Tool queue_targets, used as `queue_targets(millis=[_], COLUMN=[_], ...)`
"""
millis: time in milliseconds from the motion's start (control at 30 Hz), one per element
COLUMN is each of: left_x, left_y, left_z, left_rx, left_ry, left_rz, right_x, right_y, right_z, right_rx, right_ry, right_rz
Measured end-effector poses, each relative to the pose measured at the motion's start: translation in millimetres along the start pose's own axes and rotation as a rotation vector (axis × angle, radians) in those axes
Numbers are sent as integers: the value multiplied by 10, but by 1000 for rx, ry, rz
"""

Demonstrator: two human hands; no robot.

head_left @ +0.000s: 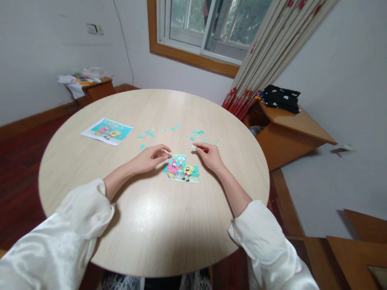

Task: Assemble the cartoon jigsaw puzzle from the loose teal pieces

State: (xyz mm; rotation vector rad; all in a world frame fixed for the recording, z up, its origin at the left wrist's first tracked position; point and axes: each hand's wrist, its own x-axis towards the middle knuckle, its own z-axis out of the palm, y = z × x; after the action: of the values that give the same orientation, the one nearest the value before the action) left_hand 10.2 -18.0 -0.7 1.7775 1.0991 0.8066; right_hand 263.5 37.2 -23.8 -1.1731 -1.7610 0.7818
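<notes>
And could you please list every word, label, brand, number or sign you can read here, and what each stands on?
None: no text can be read.
Printed sheet and partly joined puzzle: cartoon pictures, no lettering to be made out.
Loose puzzle pieces: too small to tell.
Papers at the far left: too small and blurred to read.

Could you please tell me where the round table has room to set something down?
The round, pale wood-grain table is bare from the partly assembled cartoon puzzle to the near rim, and from the loose turquoise pieces to the far rim. It's crowded between left hand and right hand.
</notes>
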Motion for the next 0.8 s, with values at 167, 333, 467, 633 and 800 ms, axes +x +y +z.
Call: queue_targets(millis=[167, 333, 467, 633, 800], left_x=[22, 70, 113, 125, 113], left_y=[35, -20, -155, -269, -252], left_z=[-16, -134, -328, -527, -541], left_rx=[58, 119, 175, 251, 350], left_ry=[206, 486, 666, 772, 788], left_rz=[-26, -71, -87, -176, -192], right_x=[-2, -7, -15, -15, -6], right_y=[-4, 11, -15, -31, -14], right_z=[2, -1, -6, -1, 1], right_rx=[4, 4, -2, -7, 3], right_ry=[12, 8, 6, 0, 9], right_rz=[12, 16, 14, 21, 16])
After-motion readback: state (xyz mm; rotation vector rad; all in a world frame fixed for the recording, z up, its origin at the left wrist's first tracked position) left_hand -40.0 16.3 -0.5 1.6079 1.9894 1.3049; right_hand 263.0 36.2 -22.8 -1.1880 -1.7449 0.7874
